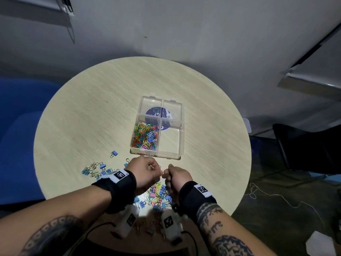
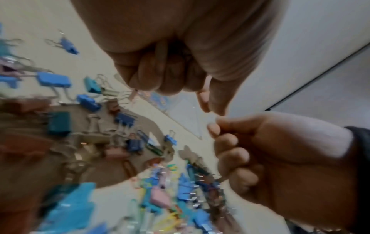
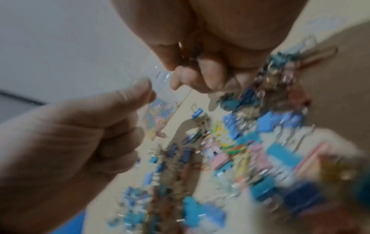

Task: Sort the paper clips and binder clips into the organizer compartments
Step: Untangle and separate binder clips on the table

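A clear four-compartment organizer point(image 1: 181, 126) stands mid-table, and its near-left compartment is heaped with coloured paper clips point(image 1: 144, 137). Just in front of it my left hand point(image 1: 156, 172) and right hand point(image 1: 171, 174) hover fist to fist, fingertips almost touching. The left hand point(image 2: 166, 76) is curled, with thin wire loops at its knuckles. My right hand point(image 3: 200, 71) curls round small dark clips. Under both hands lies a mixed pile of clips point(image 1: 156, 196). More blue binder clips point(image 1: 97, 169) are scattered to the left, one point(image 1: 114, 153) lying apart.
The round table's near edge point(image 1: 103, 235) runs under my forearms. A blue chair point(image 1: 18, 126) stands to the left and a dark chair point(image 1: 304, 148) to the right. A white cord point(image 1: 276, 195) trails over the floor. The organizer's other three compartments hold nothing.
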